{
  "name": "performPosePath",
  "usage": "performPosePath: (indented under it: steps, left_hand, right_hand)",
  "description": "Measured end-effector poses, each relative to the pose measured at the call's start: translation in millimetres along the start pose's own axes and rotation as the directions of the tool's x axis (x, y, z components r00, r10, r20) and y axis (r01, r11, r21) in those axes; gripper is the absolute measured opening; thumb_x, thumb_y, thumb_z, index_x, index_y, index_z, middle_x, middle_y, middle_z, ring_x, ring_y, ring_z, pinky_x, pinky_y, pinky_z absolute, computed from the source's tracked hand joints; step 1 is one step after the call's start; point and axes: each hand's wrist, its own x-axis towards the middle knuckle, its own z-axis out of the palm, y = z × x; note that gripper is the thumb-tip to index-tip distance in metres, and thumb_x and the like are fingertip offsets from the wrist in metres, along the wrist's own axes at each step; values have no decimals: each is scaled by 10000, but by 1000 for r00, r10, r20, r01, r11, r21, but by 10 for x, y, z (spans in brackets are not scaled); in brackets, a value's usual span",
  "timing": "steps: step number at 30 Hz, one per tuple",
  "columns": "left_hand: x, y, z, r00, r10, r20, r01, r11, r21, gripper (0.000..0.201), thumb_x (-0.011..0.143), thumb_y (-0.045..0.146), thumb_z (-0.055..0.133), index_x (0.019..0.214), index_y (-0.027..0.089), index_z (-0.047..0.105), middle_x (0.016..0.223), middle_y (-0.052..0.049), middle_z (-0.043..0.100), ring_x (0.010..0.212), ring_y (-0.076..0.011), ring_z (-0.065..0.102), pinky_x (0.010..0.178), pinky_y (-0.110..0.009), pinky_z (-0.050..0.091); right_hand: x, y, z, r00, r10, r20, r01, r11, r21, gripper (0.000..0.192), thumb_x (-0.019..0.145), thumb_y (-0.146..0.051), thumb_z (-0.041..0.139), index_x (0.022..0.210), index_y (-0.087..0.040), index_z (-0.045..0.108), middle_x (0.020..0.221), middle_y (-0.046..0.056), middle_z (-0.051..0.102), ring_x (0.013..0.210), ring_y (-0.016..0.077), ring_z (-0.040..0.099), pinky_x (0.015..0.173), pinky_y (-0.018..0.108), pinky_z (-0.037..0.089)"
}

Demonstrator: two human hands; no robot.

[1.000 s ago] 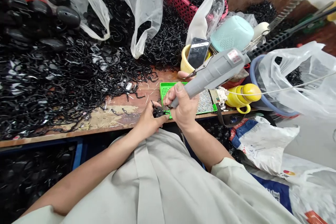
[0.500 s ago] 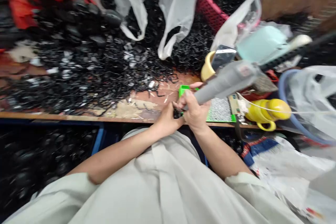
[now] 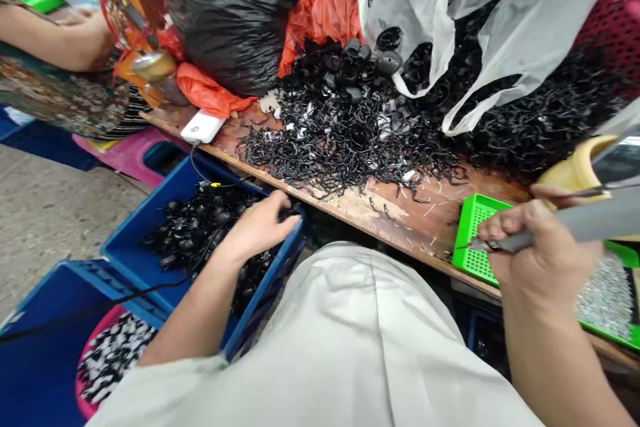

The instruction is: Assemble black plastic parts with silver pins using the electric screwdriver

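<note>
My right hand (image 3: 545, 260) is wrapped round a grey electric screwdriver (image 3: 585, 220). The driver's thin bit points left, over a green perforated tray (image 3: 467, 227) on the bench. Down to the left, my left hand (image 3: 263, 223) is over the right end of a blue crate (image 3: 165, 193) filled with shiny black plastic parts (image 3: 195, 220). Its thumb stands apart from the curled fingers, with dark parts showing in the gap. Many small silvery screws (image 3: 607, 293) lie in the green tray section right of my right wrist.
Black plastic strips (image 3: 345, 140) heap along the bench (image 3: 440, 207), with clear plastic bags (image 3: 530, 33) behind. A yellow cup (image 3: 575, 167) stands near the screwdriver. A white power bank (image 3: 203, 127) with a cable lies at the bench edge. Another person's arm (image 3: 50, 37) is at far left.
The view has swung left. My left hand has left the right hand's side and moved to the blue crate. My right hand keeps hold of the electric screwdriver.
</note>
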Motion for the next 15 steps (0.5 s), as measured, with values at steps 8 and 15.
performPosePath:
  steps: [8, 15]
  left_hand:
    - [-74, -111, 199, 984, -89, -152, 102, 992, 81, 486, 837, 548, 518, 1175, 200, 547, 1153, -126, 646, 911, -277, 654, 772, -371, 483]
    - [487, 860, 554, 867, 479, -137, -495, 857, -145, 111, 876, 247, 503, 908, 205, 601, 955, -59, 624, 907, -204, 592, 802, -314, 451]
  right_hand:
    - [40, 234, 82, 996, -21, 85, 25, 999, -41, 395, 747, -312, 730, 1091, -228, 556, 548, -89, 502, 425, 86, 488, 450, 241, 467]
    - [305, 451, 69, 995, -94, 20, 96, 980, -173, 498, 756, -413, 721, 1155, -239, 478, 681, -71, 569, 556, 96, 580, 579, 257, 510]
